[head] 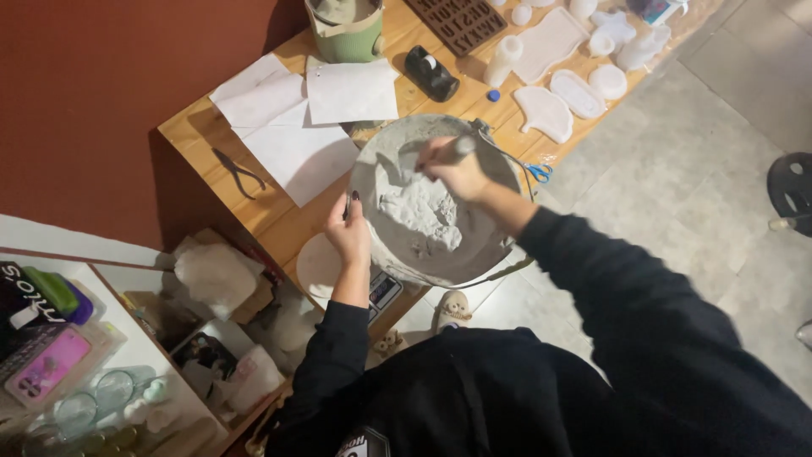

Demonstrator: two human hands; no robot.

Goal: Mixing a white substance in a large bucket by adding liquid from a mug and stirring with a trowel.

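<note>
Both grips were closed. One, the right hand (457,169), was wrapped shut around a pale stirring handle (463,145) and sat down inside the grey bowl (372,182), directly above the lump of grey paste (420,216) heaped in the middle. The other, the left hand (349,233), pinched the bowl's near-left rim with thumb and fingers curled over the edge (dark nails showing), so the paste lay just to the right of it and just below the right hand. That single bowl stood at the front edge of the wooden desk (190,131), partly overhanging it.

Behind the bowl lay three white paper sheets (304,118), overlapping. One pair of dark pliers (238,173) rested on the bare wood to their left. One green cup (345,32) stood at the back, one small black jar (431,73) lay on its side just right of it, and one brown letter mould (461,21) sat beyond. Farther right were several white moulds (558,76), too crowded for a sure count. One pair of blue-handled scissors (536,172) peeked out beside the right forearm.
</note>
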